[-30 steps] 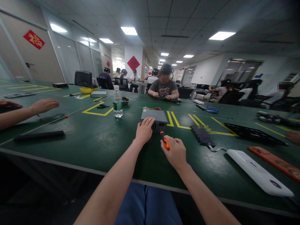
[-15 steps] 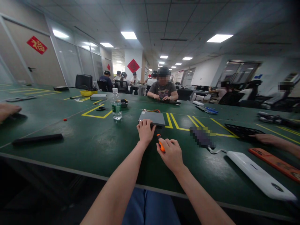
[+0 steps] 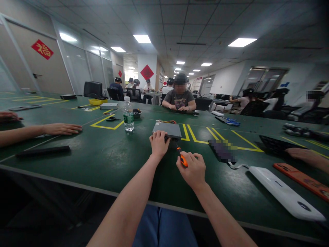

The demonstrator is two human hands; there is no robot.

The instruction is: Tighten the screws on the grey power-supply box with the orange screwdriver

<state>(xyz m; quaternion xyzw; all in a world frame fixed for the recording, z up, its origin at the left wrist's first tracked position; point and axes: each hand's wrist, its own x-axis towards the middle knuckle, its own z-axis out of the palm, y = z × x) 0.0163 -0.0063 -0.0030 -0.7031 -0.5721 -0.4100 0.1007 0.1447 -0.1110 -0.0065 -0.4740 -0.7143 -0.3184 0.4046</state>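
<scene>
A grey metal box with coloured wires at its back, looking like a computer power supply, rests on the green table. My left hand is closed around its near left edge. In my right hand is a screwdriver with an orange and black handle, gripped by thumb and fingers. Its thin shaft points up and left toward the near face of the box. Whether the tip touches the box is too small to tell.
A water bottle stands left of the box, before a small bowl. At right lie a white device and an orange phone case. Another person's arm reaches in from the left, beside a black bar.
My right hand and the screwdriver have shifted slightly right. The left hand stays on the box. At the left, another person's arm has stretched further over the table.
</scene>
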